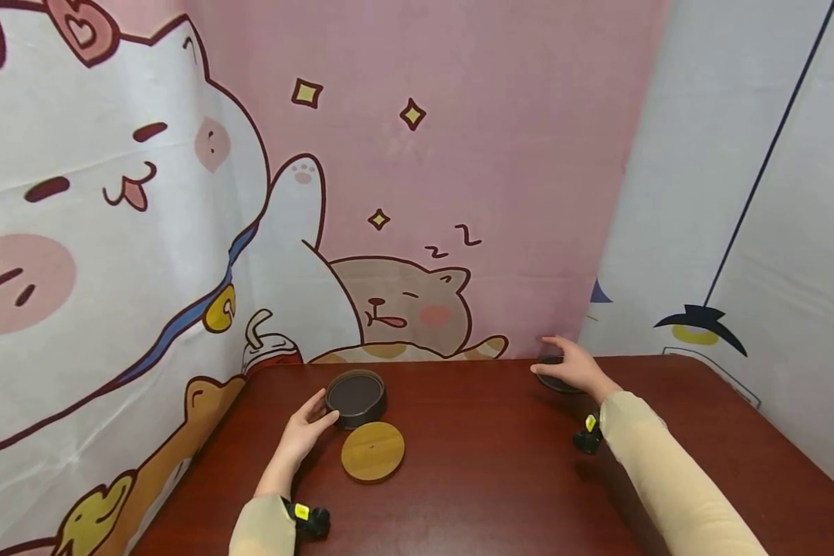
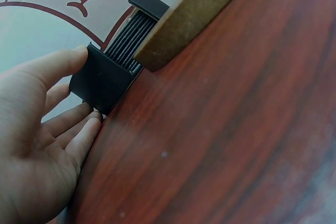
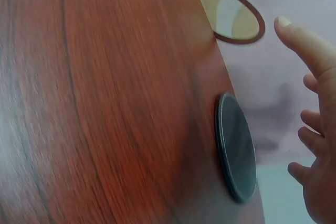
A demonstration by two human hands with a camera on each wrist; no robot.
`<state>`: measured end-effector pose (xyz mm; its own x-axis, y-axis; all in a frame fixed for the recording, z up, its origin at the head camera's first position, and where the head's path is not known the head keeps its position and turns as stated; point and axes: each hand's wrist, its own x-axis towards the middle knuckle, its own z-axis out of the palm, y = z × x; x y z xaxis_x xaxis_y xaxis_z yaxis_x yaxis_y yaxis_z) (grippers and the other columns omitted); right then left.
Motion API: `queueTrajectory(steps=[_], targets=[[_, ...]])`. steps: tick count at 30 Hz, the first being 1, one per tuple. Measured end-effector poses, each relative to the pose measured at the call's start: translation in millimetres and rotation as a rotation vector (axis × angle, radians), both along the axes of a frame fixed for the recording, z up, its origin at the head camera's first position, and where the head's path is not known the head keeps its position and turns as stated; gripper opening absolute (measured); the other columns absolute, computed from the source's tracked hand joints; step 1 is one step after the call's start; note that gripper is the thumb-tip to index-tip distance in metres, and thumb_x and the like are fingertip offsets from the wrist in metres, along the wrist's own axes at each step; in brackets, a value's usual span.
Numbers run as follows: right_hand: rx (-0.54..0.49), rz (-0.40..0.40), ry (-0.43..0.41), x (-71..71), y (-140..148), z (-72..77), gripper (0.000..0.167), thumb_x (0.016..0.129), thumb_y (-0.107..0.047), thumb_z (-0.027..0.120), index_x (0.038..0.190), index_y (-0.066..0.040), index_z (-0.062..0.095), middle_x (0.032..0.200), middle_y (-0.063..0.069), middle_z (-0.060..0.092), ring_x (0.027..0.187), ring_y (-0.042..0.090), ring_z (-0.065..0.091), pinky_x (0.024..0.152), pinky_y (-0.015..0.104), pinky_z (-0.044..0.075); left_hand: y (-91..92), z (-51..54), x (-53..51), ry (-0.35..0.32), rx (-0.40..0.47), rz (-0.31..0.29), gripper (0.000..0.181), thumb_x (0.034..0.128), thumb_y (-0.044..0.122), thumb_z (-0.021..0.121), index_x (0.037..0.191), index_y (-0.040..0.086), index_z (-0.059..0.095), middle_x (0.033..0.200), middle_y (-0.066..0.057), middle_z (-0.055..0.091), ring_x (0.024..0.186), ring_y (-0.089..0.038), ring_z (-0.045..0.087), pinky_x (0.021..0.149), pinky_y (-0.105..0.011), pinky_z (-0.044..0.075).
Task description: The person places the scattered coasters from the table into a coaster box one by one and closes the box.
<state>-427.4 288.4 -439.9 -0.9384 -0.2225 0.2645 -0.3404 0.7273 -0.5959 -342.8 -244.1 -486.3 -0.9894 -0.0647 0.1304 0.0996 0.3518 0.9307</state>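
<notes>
My left hand (image 1: 297, 437) grips the left side of a round black holder (image 1: 381, 408), thumb on one side and fingers on the other. Through the gap in the holder's wall, the left wrist view reveals a stack of thin black coasters (image 2: 128, 40). In front of the holder lies a round wooden disc (image 1: 373, 454), its thick tan edge close by. Over at the back right, my right hand (image 1: 575, 369) hovers with spread fingers above a flat black coaster (image 3: 239, 150). In the right wrist view a space separates the fingers from that coaster, and they hold nothing.
The glossy red-brown table (image 1: 472, 463) meets a cartoon-printed cloth (image 1: 528, 193) at its back edge. The right-hand coaster lies close to this edge. Dark wrist cameras (image 1: 313, 523) are worn below both hands.
</notes>
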Motion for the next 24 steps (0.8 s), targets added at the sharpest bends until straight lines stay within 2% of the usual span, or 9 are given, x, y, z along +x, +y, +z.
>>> queueTrajectory(steps=[11, 18, 24], targets=[[0.09, -0.043, -0.034, -4.3, 25, -25.6, 0.093, 0.08, -0.044, 0.076, 0.14, 0.015, 0.036, 0.138, 0.041, 0.035, 0.123, 0.056, 0.038, 0.096, 0.066, 0.035, -0.5, 1.0, 2.0, -0.001, 0.032, -0.009, 0.07, 0.0907, 0.021, 0.07, 0.15, 0.006, 0.037, 0.147, -0.025, 0.039, 0.132, -0.041, 0.041, 0.104, -0.054, 0.035], [0.15, -0.138, -0.11, -9.5, 24, -35.7, 0.103, 0.077, -0.059, 0.072, 0.145, 0.006, 0.032, 0.142, 0.037, 0.033, 0.125, 0.053, 0.037, 0.087, 0.074, 0.032, 1.0, -0.7, -0.2, 0.0, 0.031, -0.002, 0.069, 0.0901, 0.021, 0.071, 0.149, 0.006, 0.038, 0.145, -0.024, 0.042, 0.131, -0.04, 0.043, 0.104, -0.052, 0.037], [0.186, -0.157, -0.15, -13.8, 21, -38.1, 0.105, 0.075, -0.063, 0.071, 0.145, 0.005, 0.032, 0.141, 0.037, 0.032, 0.122, 0.054, 0.037, 0.082, 0.073, 0.031, 0.8, -0.4, 0.7, 0.014, 0.043, 0.006, 0.069, 0.0898, 0.019, 0.071, 0.149, 0.005, 0.038, 0.144, -0.024, 0.044, 0.13, -0.039, 0.045, 0.103, -0.051, 0.038]])
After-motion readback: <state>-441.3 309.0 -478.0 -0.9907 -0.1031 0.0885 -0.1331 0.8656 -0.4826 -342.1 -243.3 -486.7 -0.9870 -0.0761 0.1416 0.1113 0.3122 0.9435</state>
